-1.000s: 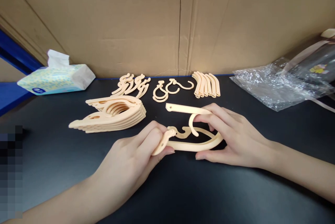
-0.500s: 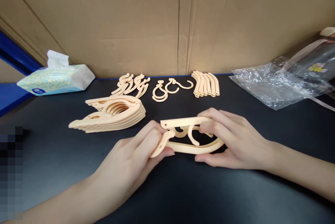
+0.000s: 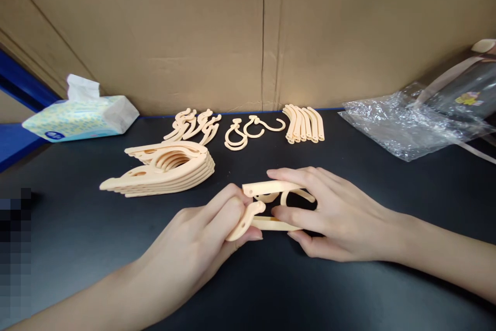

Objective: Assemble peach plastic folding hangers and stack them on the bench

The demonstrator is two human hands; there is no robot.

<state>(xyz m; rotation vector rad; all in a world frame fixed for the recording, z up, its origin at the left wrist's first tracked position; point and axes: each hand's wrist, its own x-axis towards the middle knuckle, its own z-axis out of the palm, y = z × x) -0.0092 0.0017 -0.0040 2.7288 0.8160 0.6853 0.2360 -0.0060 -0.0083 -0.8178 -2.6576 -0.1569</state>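
A cream plastic folding hanger (image 3: pixel 273 187), partly put together, is held low over the table between both hands. My left hand (image 3: pixel 209 233) is closed round its left end, and a short curved hanger piece (image 3: pixel 246 221) sticks out between the fingers there. My right hand (image 3: pixel 337 217) wraps round the other end, index finger over the upper arm, middle finger across the gap, thumb by the lower bar (image 3: pixel 273 224). Inside the frame a curved hook part shows. Fingers hide where the parts join.
Behind my left hand lies a stack of folded hangers (image 3: pixel 170 178). Further back are short curved pieces (image 3: pixel 194 124), hooks (image 3: pixel 236 137) and a row of hanger arms (image 3: pixel 304 123). A tissue pack (image 3: pixel 81 116) stands left; a clear plastic bag (image 3: pixel 406 124) lies right, before a cardboard wall (image 3: pixel 194 36).
Both hands have lowered slightly with the hanger. My right hand's fingers have spread and shifted left along it, the middle finger now reaching across the gap.
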